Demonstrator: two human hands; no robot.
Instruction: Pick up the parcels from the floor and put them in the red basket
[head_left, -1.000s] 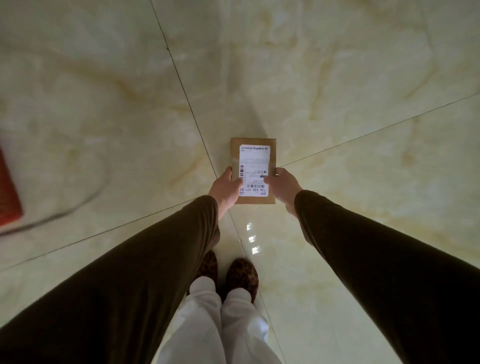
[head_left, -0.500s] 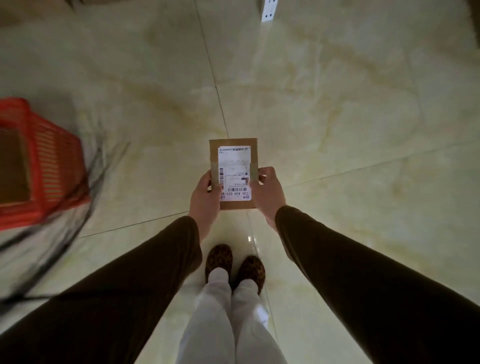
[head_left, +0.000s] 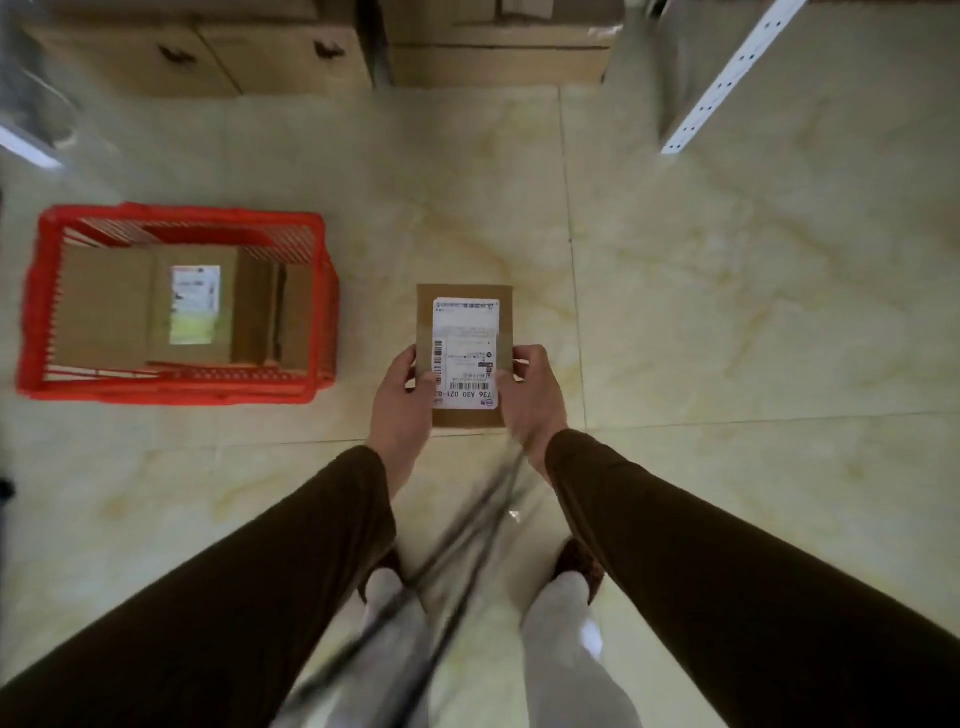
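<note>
A pale marble-tiled floor (head_left: 727, 322) lies under my view, cardboard cartons (head_left: 208, 57) along its far edge. Left of my fingers sits the red basket (head_left: 176, 392), boxes inside. My left hand (head_left: 400, 410) and right hand (head_left: 530, 405) clasp a labelled parcel (head_left: 465, 312) between them, off the floor.

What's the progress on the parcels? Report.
Done: cardboard parcels already lie in the red basket. In hand: one labelled parcel, gripped by left hand and right hand, not yet over the basket. Left: put it in; no other loose parcels show.
</note>
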